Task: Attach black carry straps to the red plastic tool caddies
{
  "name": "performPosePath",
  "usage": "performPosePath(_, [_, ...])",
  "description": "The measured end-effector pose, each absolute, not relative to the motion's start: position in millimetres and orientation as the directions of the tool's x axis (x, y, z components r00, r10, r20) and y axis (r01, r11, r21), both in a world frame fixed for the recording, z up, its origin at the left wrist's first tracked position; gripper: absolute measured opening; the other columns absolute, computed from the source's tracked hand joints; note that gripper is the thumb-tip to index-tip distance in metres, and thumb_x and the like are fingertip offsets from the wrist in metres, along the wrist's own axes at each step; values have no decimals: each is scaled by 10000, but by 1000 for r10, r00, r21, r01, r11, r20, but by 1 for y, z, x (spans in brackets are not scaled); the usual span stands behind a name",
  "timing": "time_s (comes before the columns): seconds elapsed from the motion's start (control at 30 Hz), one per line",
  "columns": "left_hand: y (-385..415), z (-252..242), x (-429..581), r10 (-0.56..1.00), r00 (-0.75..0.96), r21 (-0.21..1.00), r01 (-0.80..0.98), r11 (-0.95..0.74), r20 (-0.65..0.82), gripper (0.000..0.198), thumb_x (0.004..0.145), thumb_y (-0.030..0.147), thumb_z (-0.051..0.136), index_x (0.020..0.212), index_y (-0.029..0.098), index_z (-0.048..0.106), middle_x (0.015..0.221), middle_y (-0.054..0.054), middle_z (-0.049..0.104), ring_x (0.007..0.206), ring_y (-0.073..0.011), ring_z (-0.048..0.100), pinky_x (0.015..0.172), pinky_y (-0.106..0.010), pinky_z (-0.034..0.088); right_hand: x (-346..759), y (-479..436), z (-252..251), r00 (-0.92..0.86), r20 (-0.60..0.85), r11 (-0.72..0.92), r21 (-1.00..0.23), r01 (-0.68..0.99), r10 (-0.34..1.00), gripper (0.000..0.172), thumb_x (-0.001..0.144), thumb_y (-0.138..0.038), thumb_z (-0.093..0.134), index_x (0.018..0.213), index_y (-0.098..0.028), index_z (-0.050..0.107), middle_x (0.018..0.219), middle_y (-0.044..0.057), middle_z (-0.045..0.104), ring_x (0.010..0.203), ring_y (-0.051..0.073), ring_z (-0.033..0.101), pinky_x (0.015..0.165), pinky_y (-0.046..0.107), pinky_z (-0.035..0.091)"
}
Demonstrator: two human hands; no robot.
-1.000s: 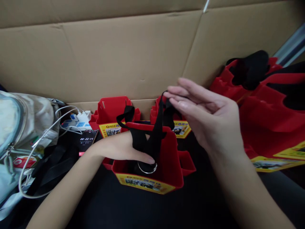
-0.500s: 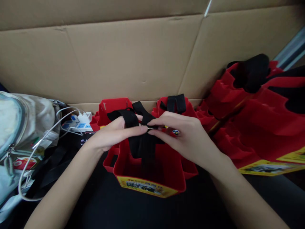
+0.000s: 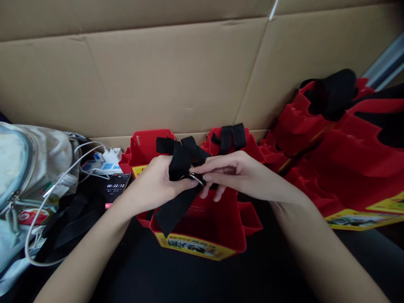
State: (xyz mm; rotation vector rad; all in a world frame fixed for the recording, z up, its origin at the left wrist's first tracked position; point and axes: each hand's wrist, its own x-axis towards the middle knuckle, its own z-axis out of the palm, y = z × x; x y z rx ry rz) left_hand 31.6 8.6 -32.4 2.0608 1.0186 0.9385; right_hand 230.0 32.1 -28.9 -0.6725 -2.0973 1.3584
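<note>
Black webbing strap is bunched between my hands, and one flat end hangs down over the front red plastic box. My left hand is closed on the strap, its thumb pressed along a thin, curved metal ring. From the other side my right hand pinches the ring's edge and the strap with thumb and forefinger, its other fingers curled below. The box beneath stands upright with a yellow printed label on its front and small side pockets. My fingers hide part of the ring.
Behind stand two more red boxes, one on the left and one with a strap. Stacked red boxes rise at right. At left are a pale bag, a white cable, a power strip and a phone. Cardboard walls the back.
The strap has turned in my hands: its end now hangs forward over the box's left front, and more of the metal ring shows. My left hand has shifted slightly, uncovering the phone.
</note>
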Motion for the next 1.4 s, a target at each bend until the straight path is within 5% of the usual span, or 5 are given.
performPosePath(0.47, [22,-42,32,749,288,708,251,-660,597,186,728,273,669,885,176,686,910,-11,697,855,-158,643,792,-235,503,222,24,-28,-516,287,427,-887,174,807,167,784,-301,600,836,-151,547,599,-35,555,536,119,638,496,197,514])
performPosePath(0.97, [25,-32,9,683,695,607,448,-656,224,188,760,335,616,803,152,602,794,-17,650,726,-134,599,668,-224,466,237,34,-16,-377,317,231,-939,-257,870,109,802,-264,540,826,-215,446,655,-60,428,381,10,313,322,135,235])
performPosePath(1.1, [24,-28,3,691,685,614,448,-650,232,184,795,334,565,786,155,609,804,-30,656,757,-144,607,695,-235,474,248,43,-14,-286,424,397,-906,-148,859,139,853,-334,448,785,-222,496,686,-32,471,483,66,432,453,201,378])
performPosePath(1.23, [21,-24,5,689,695,608,462,-646,204,159,791,313,565,757,163,604,689,1,621,652,-114,583,624,-204,457,238,36,-20,-471,610,752,-626,207,638,278,874,-414,414,771,-193,547,991,56,563,973,184,534,870,322,417])
performPosePath(1.4, [13,-23,14,653,738,722,358,-592,170,119,811,277,538,822,173,596,615,13,575,568,-99,544,566,-194,457,218,22,-33,-764,419,866,-326,378,491,467,778,-319,590,1209,-216,444,1102,64,572,1009,188,534,871,342,425])
